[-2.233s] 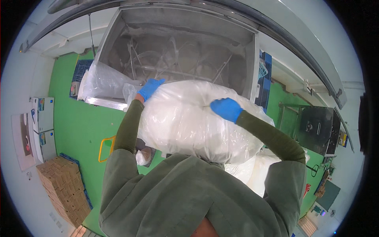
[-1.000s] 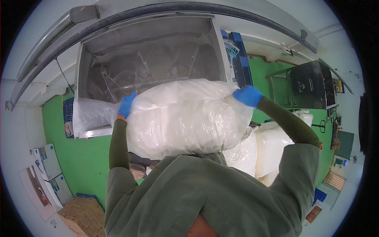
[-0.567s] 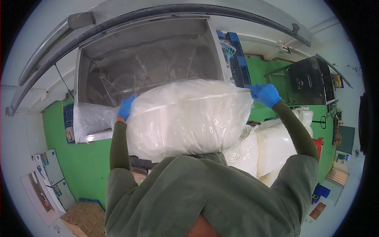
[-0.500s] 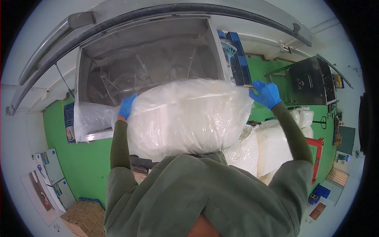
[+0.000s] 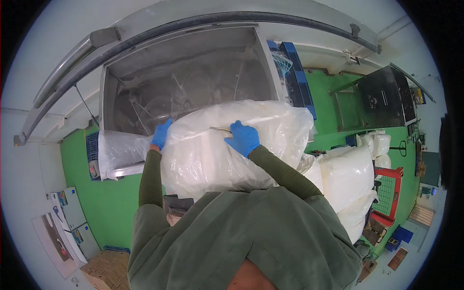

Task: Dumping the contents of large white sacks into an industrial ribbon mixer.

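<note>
A large clear plastic bag full of white material (image 5: 217, 159) lies across the near edge of a steel mixing trough (image 5: 145, 82). My left hand (image 5: 161, 133), in a blue glove, is closed on the bag's upper left edge. My right hand (image 5: 243, 138), gloved alike, is over the middle of the bag's top. It grips a small knife (image 5: 220, 129), whose thin blade points left along the plastic. Whether the blade cuts into the plastic cannot be made out. Inside the trough, thin metal mixer arms (image 5: 179, 87) show beyond the bag.
A crumpled clear plastic bag (image 5: 123, 150) hangs over the trough's left corner. The raised lid rim (image 5: 212, 20) arches overhead. More filled white bags (image 5: 348, 169) are stacked at right, beside a red-framed cart (image 5: 394, 195). Blue pallets (image 5: 297, 72) stand right of the trough.
My right hand has moved left with the knife, from beyond the bag's right end to the middle of its top. My left hand stays at the upper left edge.
</note>
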Action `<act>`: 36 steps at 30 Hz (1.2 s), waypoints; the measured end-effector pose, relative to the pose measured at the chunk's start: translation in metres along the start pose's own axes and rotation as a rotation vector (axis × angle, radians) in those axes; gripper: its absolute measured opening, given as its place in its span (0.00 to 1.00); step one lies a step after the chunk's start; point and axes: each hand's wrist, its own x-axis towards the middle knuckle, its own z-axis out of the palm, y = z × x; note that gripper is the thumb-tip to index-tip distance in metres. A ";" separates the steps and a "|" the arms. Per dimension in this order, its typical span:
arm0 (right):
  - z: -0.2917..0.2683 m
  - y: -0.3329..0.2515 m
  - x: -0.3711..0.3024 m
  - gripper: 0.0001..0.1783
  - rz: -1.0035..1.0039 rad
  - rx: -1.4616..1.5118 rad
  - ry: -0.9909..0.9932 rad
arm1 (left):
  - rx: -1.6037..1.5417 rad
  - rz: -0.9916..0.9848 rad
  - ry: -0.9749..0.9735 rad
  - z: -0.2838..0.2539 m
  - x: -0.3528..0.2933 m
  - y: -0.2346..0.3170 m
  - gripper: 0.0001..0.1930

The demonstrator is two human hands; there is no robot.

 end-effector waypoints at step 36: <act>-0.073 -0.020 -0.174 0.14 0.523 0.949 0.302 | -0.630 0.093 0.146 0.018 0.001 0.132 0.08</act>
